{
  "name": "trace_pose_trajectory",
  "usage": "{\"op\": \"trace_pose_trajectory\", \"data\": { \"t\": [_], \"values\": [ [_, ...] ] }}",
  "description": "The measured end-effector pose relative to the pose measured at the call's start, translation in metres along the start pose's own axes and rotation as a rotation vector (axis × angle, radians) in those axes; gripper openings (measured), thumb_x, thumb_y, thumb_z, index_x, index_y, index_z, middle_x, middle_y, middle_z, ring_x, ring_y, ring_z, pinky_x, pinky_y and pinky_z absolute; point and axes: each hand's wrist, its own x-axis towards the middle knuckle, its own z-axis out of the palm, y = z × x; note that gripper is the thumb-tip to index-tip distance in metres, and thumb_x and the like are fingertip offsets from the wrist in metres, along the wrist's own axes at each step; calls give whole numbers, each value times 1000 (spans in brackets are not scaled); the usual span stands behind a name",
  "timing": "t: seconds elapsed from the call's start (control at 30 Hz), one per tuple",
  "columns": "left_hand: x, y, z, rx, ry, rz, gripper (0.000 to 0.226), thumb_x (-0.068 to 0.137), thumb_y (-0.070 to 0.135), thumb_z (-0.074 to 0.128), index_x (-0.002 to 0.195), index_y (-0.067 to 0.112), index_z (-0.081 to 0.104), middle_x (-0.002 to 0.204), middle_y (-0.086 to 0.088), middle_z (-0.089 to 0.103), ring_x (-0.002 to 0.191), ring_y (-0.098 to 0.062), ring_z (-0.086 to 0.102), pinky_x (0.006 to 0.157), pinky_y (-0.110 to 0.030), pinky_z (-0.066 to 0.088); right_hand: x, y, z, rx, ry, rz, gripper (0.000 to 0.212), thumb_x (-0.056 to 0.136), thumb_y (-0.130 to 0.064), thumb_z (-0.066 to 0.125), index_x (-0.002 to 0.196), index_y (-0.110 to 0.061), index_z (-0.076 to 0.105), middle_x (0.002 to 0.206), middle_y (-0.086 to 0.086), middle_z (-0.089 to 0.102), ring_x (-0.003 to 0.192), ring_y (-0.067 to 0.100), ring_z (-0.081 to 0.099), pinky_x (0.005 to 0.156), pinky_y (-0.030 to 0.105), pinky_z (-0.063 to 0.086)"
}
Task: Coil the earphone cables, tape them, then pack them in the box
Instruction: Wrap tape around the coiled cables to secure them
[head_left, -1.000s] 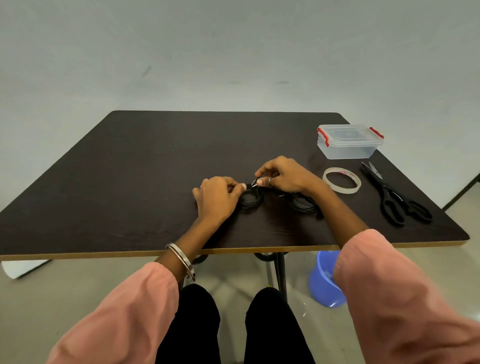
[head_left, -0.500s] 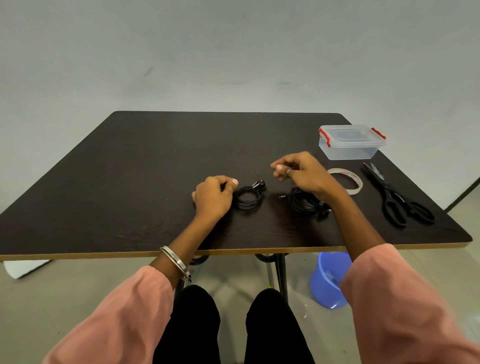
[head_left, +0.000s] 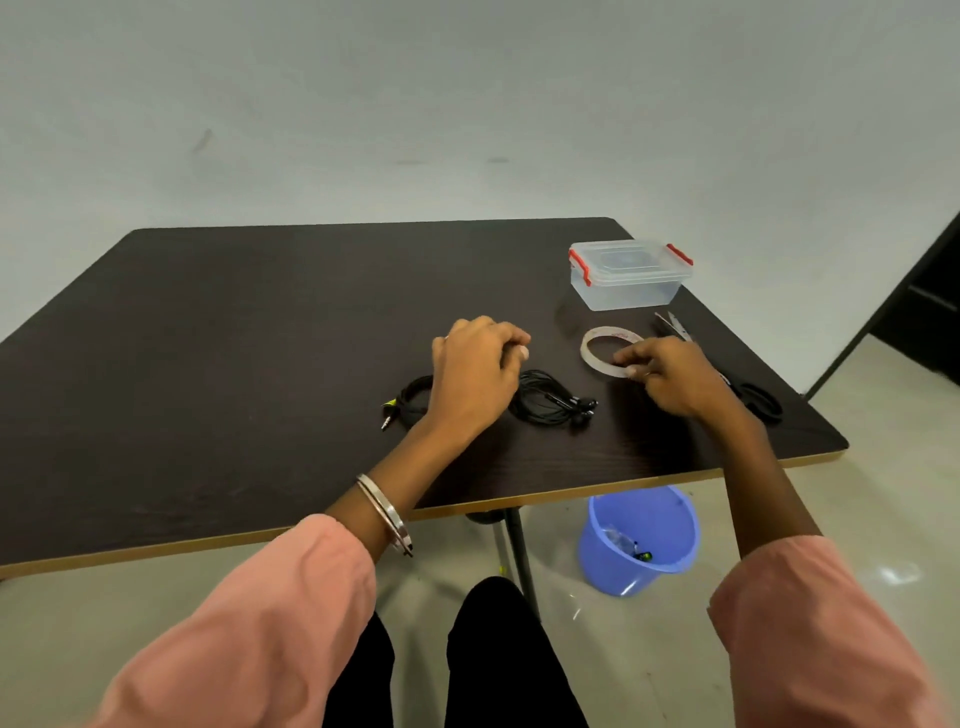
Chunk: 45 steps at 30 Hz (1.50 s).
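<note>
The dark bench (head_left: 260, 322) is carrying everything, and the step in hand looks like fetching tape for the coiled cables. Beyond the right hand (head_left: 670, 376), near the far edge, the clear lidded box (head_left: 626, 274) with red clips is sitting closed; it will need unclipping before packing. Just behind that hand black scissors (head_left: 756, 397) are lying, their blades pointing toward the box and their handles partly hidden by the wrist.

The tape roll (head_left: 605, 349) is lying flat just ahead of the right hand, whose curled fingertips are touching its near rim; whether they are already pinching it I cannot tell. The left hand (head_left: 475, 371) is hovering between the two coils with fingers curled loosely, and it does not appear to be holding anything.

One coiled black earphone cable (head_left: 545, 402) with its earbuds is lying between the two hands; a second coil (head_left: 410, 400), its jack sticking out, is lying just outside the left hand, partly hidden by the wrist.

To do this well, I judge the right hand should be lifting the roll by its rim and finding the loose end, while the left is pressing down on a coil so that it does not spring open.
</note>
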Motion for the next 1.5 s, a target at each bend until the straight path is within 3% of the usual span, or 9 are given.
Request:
{"op": "trace_pose_trajectory", "data": {
  "t": [0.17, 0.3, 0.47, 0.6, 0.73, 0.87, 1.0, 1.33, 1.5],
  "values": [
    [12, 14, 21, 13, -165, -37, 21, 94, 25, 57, 109, 28, 71, 109, 7, 71, 113, -19, 57, 95, -40, 36, -6, 5, 4, -68, 78, -90, 23, 86, -3, 64, 106, -11, 71, 117, 8, 66, 115, 27, 56, 102, 39, 40],
    [17, 20, 28, 33, -201, -76, 22, 95, 25, 56, 113, 29, 69, 112, 8, 70, 119, -18, 52, 94, -37, 30, -9, -1, 11, -140, 152, -79, 21, 90, -6, 60, 102, -19, 72, 113, 1, 66, 117, 22, 49, 96, 37, 28],
    [22, 14, 25, -98, -179, -147, 29, 93, 24, 61, 121, 22, 66, 112, 4, 72, 112, -18, 61, 104, -39, 40, -15, -6, 16, 196, 293, -205, 17, 86, -5, 65, 98, -15, 72, 99, 0, 69, 99, 20, 61, 94, 46, 47],
    [17, 23, 13, -423, -179, -256, 36, 88, 20, 69, 122, 13, 65, 97, 3, 71, 92, -6, 64, 92, -22, 48, -19, -32, 9, 355, 228, -365, 17, 86, -4, 64, 101, -12, 70, 91, -5, 68, 90, 15, 64, 88, 40, 53],
    [18, 25, 7, -757, -38, -458, 10, 89, 13, 66, 96, 12, 73, 88, -4, 75, 82, -10, 72, 74, -20, 57, -19, -53, 9, 326, 188, -447, 20, 86, -6, 66, 103, -15, 71, 92, -6, 70, 92, 13, 65, 89, 34, 53],
    [22, 16, -3, -839, 101, -585, 8, 90, 12, 66, 91, 8, 72, 84, -7, 75, 72, -10, 72, 50, -8, 45, -20, -62, 9, 340, 258, -438, 19, 86, -6, 66, 103, -13, 72, 95, -6, 69, 95, 15, 64, 91, 34, 51],
    [20, 8, -12, -814, 125, -517, 17, 85, 11, 71, 102, 9, 73, 87, -5, 75, 74, -10, 71, 54, -10, 47, -23, -68, 8, 362, 236, -451, 18, 86, -4, 66, 101, -12, 72, 96, -6, 68, 96, 12, 62, 88, 23, 49],
    [15, 1, -11, -389, 190, -280, 9, 82, 13, 68, 80, 13, 77, 66, 3, 71, 62, -10, 68, 68, -33, 60, -24, -71, 13, 299, 203, -465, 22, 85, 2, 65, 102, -10, 72, 97, -2, 66, 97, 14, 60, 83, 12, 45],
    [18, -3, -10, -377, 168, -325, 9, 76, 14, 67, 71, 14, 74, 58, 2, 68, 59, -15, 68, 65, -41, 60, -22, -68, 14, 278, 171, -458, 21, 86, -2, 65, 104, -12, 71, 100, -4, 66, 99, 15, 60, 89, 32, 52]
  ]
}}
